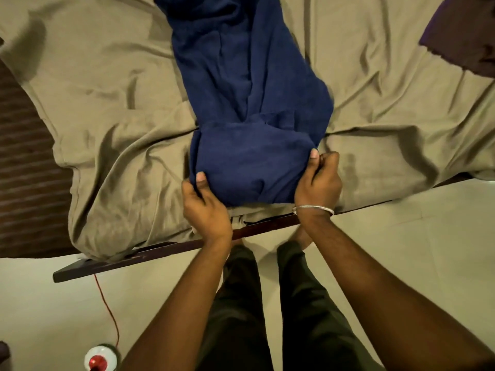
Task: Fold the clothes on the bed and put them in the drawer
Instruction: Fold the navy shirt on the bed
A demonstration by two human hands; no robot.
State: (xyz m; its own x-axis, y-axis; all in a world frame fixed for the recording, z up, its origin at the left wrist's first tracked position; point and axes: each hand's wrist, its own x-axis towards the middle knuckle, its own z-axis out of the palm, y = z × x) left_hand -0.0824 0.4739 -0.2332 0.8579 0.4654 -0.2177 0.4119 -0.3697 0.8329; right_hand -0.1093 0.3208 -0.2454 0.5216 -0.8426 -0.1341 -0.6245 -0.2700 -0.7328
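A dark blue garment (241, 84) lies lengthwise on the bed, running from the near edge to the top of the view. Its near end is turned over into a thick fold. My left hand (205, 207) grips the left corner of that fold, thumb on top. My right hand (318, 180), with a metal bangle at the wrist, pinches the fold's right corner. A dark purple garment (460, 36) lies at the far right of the bed. No drawer is in view.
The bed is covered by a rumpled tan sheet (120, 124). Its dark wooden frame edge (160, 253) runs across in front of my legs. A red cord (107, 306) leads to a white and red device (97, 358) on the pale floor.
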